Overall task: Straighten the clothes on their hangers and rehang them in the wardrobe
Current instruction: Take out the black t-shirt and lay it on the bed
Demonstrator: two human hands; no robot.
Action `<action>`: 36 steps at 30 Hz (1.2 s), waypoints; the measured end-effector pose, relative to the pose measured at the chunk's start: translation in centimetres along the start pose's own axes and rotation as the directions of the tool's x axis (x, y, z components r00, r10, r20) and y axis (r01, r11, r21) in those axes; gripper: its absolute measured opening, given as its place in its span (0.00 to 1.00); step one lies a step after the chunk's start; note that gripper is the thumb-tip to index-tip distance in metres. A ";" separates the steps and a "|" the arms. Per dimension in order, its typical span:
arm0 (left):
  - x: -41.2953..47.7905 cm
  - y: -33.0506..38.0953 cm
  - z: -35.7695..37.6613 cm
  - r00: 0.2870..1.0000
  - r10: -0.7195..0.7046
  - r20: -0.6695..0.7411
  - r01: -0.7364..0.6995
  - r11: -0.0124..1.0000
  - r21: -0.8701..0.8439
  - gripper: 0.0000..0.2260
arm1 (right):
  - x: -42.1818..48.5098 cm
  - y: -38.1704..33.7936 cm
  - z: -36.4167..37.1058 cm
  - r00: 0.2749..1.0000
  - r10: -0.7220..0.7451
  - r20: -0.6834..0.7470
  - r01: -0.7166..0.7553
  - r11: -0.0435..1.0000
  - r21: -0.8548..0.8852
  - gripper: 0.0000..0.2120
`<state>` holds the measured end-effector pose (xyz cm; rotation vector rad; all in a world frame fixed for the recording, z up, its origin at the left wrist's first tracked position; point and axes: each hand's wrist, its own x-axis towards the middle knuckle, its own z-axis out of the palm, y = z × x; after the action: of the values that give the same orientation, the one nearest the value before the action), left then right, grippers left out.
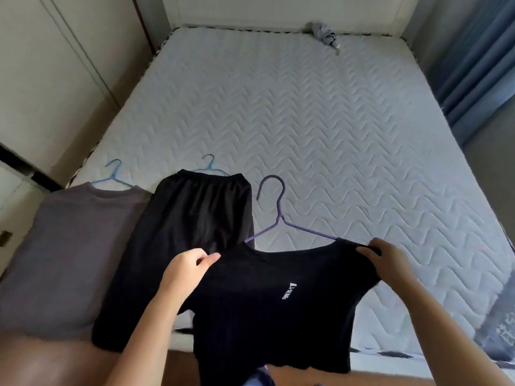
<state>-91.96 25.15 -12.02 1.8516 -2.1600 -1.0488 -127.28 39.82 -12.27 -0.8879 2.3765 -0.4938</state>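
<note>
Now the left hand (189, 270) and right hand (390, 260) each pinch a shoulder of the black T-shirt (264, 302) lying on the mattress (306, 121) (the purple hanger (278, 218) shows one arm bare); best to draw that shoulder over it, collar centred.

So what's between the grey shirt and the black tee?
Black pants on a blue hanger, flat on the mattress; head view.
</note>
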 end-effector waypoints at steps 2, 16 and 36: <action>2.6 0.5 0.3 0.997 0.042 0.071 -0.042 0.999 0.002 0.16 | 0.7 0.7 -0.5 0.997 0.063 -0.048 -0.063 0.998 -0.014 0.13; 17.3 2.6 5.3 0.996 0.090 -0.012 -0.089 0.991 0.102 0.07 | 14.8 1.6 0.2 0.994 0.108 -0.009 -0.109 0.990 -0.091 0.09; 46.0 -2.0 24.3 0.972 0.177 -0.153 -0.074 0.853 0.517 0.12 | 45.0 8.1 17.0 0.983 0.181 -0.041 -0.178 0.981 0.079 0.04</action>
<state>-113.93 -6.21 -47.32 1.8585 -2.5602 -0.2547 -149.29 12.39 -46.06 -0.6276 2.4363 -0.5333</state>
